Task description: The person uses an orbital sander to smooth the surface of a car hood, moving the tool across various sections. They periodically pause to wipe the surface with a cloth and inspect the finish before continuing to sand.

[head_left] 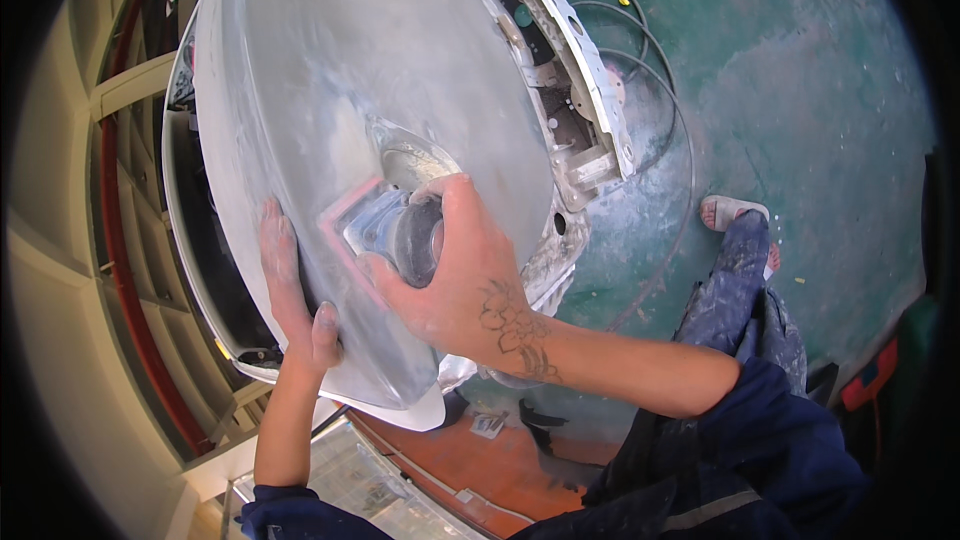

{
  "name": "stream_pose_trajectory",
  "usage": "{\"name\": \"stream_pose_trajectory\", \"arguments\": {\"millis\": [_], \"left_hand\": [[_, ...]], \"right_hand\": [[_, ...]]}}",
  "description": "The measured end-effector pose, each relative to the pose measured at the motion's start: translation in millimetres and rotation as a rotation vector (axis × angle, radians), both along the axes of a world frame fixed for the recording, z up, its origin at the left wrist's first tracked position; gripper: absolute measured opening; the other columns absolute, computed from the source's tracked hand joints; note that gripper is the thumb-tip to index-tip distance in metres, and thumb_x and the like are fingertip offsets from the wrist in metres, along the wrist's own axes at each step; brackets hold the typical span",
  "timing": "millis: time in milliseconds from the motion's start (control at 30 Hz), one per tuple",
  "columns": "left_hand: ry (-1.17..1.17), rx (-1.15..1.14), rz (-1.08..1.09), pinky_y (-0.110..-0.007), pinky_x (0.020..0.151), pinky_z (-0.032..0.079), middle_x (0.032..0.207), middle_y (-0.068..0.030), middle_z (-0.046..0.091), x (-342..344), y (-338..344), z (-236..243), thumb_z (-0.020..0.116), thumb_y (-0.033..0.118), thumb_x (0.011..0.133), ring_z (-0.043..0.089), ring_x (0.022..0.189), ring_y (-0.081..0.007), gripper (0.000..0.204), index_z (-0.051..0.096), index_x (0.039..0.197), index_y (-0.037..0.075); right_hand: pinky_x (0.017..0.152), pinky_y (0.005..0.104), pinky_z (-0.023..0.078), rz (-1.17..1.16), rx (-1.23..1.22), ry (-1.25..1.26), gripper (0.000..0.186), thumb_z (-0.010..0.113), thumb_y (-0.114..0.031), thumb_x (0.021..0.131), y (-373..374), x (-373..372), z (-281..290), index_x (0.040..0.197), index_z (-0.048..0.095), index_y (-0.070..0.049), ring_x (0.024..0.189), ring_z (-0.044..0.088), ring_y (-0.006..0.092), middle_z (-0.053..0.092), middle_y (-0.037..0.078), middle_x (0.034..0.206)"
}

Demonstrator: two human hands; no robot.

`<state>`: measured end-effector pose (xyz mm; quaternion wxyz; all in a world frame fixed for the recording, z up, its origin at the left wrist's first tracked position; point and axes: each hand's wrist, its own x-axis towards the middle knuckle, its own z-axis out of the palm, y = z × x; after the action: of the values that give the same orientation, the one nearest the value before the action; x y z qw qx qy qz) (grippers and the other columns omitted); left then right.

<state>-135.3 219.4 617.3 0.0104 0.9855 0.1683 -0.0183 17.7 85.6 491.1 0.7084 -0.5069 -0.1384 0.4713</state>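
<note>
My right hand (465, 270) grips the dark rounded knob of a sanding block (415, 240), fingers and thumb wrapped round it. The block's flat base, edged in pink, lies on a grey, dusty car body panel (350, 50). Just above the block is a round recess (415, 162) in the panel, partly covered by my fingers. My left hand (290, 280) rests on the panel's left side with its fingers stretched out, holding nothing. The face of the block against the panel is hidden.
Exposed white metal bodywork (590, 90) borders the panel on the right. A dark hose (685, 150) curls across the green floor (800, 70). A sandalled foot (735, 210) stands at right. Cream beams and a red pipe (115, 230) run along the left.
</note>
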Motion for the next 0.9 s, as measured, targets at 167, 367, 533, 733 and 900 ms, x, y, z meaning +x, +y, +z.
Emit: {"name": "stream_pose_trajectory", "arguments": {"millis": [167,367,533,733,900], "left_hand": [[0.015,0.003,0.000,-0.059,0.124,0.021,0.160,-0.0353,0.036,1.8,-0.4,0.1,0.041,0.047,0.101,0.033,0.151,-0.0512,0.077,0.036,0.158,-0.004],[-0.006,-0.006,0.007,-0.059,0.124,0.021,0.161,-0.0355,0.035,0.5,-1.0,-1.0,0.041,0.048,0.101,0.033,0.150,-0.0515,0.077,0.037,0.158,-0.005],[0.011,0.008,0.020,-0.057,0.124,0.022,0.161,-0.0352,0.035,0.8,-3.2,1.9,0.041,0.048,0.101,0.033,0.151,-0.0504,0.078,0.036,0.158,-0.005],[-0.006,0.002,0.016,-0.057,0.124,0.022,0.161,-0.0350,0.035,2.8,0.9,-6.5,0.041,0.048,0.101,0.034,0.151,-0.0497,0.078,0.037,0.158,-0.005],[0.012,0.021,0.004,-0.058,0.125,0.022,0.160,-0.0349,0.037,6.5,-2.8,-0.2,0.042,0.047,0.101,0.034,0.151,-0.0501,0.078,0.038,0.157,-0.007]], "right_hand": [[0.082,0.0540,0.053,-0.056,-0.035,-0.029,0.059,0.080,-0.025,0.084,29.2,14.5,-14.4,0.120,0.042,0.000,0.096,0.066,0.0457,0.058,0.025,0.112],[0.082,0.0532,0.053,-0.030,0.016,-0.008,0.058,0.081,-0.024,0.084,4.7,1.0,-6.3,0.119,0.042,0.002,0.096,0.066,0.0463,0.058,0.026,0.111],[0.075,0.0482,0.052,-0.171,-0.005,-0.083,0.059,0.084,-0.025,0.080,31.3,8.1,-18.5,0.120,0.048,0.000,0.084,0.066,0.0363,0.061,0.021,0.100],[0.072,0.0463,0.052,-0.165,0.040,-0.212,0.061,0.086,-0.026,0.080,10.5,-8.5,-24.8,0.122,0.049,-0.002,0.081,0.064,0.0353,0.061,0.019,0.102],[0.069,0.0434,0.057,0.084,0.052,-0.066,0.063,0.086,-0.025,0.081,-63.9,-53.3,-9.7,0.124,0.046,-0.001,0.084,0.066,0.0354,0.056,0.018,0.109]]}}
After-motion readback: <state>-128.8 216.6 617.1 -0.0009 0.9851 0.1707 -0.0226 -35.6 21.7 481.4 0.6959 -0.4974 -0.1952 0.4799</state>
